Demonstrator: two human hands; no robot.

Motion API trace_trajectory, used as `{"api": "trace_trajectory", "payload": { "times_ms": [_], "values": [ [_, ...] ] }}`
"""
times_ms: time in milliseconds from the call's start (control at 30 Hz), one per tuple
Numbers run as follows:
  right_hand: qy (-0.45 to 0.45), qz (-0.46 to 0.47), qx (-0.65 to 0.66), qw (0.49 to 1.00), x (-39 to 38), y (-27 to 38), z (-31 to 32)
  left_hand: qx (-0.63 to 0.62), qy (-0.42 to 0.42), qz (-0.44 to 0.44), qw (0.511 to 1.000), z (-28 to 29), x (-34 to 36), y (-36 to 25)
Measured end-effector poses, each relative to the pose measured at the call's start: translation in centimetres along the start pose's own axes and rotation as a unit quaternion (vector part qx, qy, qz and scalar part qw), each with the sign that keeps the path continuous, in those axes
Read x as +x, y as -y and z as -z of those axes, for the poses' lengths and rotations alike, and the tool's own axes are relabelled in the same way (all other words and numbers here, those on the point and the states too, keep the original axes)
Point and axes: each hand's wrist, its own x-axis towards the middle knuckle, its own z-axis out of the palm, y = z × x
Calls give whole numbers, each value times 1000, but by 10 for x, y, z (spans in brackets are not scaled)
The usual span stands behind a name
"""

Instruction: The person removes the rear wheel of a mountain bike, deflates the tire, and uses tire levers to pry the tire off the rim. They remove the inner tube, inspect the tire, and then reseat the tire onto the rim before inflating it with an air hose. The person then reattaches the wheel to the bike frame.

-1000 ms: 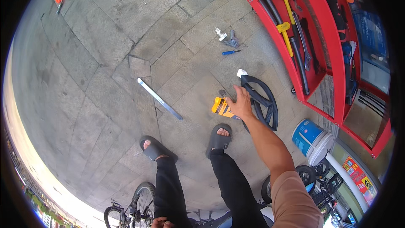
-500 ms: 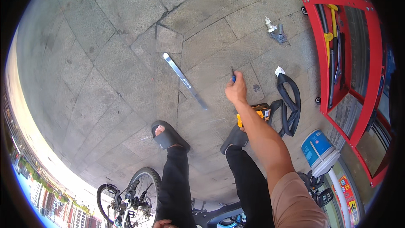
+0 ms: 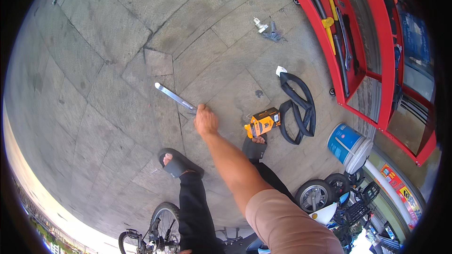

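My right hand (image 3: 206, 121) reaches down over the pavement, its fingers closed round the near end of a flat silver tire lever (image 3: 173, 95). The lever's rounded far end points away to the upper left; its gripped end is hidden by my fingers. No blue-handled tool shows in or near this hand. Of my left hand (image 3: 187, 251) only a sliver appears at the lower edge, beside my dark trouser leg, with its fingers out of sight. Right of my right hand, an orange and black box (image 3: 263, 121) stands by my right sandal, next to a folded black inner tube (image 3: 308, 113).
A red tool cart (image 3: 376, 113) holding long tools stands at the right. Nearer are a blue and white bucket (image 3: 346, 146) and parked wheels (image 3: 314, 196). A small metal part (image 3: 260, 26) lies by a grey crumpled piece (image 3: 273, 33). A bicycle wheel (image 3: 165, 223) is at lower left.
My right hand has moved left from beside the box and taken hold of the tire lever. The blue-handled tool it held is no longer visible. The whole view has shifted.
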Motion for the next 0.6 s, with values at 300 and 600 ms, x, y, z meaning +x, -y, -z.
{"api": "trace_trajectory", "payload": {
  "times_ms": [300, 600],
  "values": [
    [-93, 178, -145, 969, -1, -7, -2, -56, -18, 9, 998, -19, -6, -22],
    [-41, 186, -146, 971, 9, -2, 6, -46, -15, -2, 999, -24, -13, 0]
  ]
}}
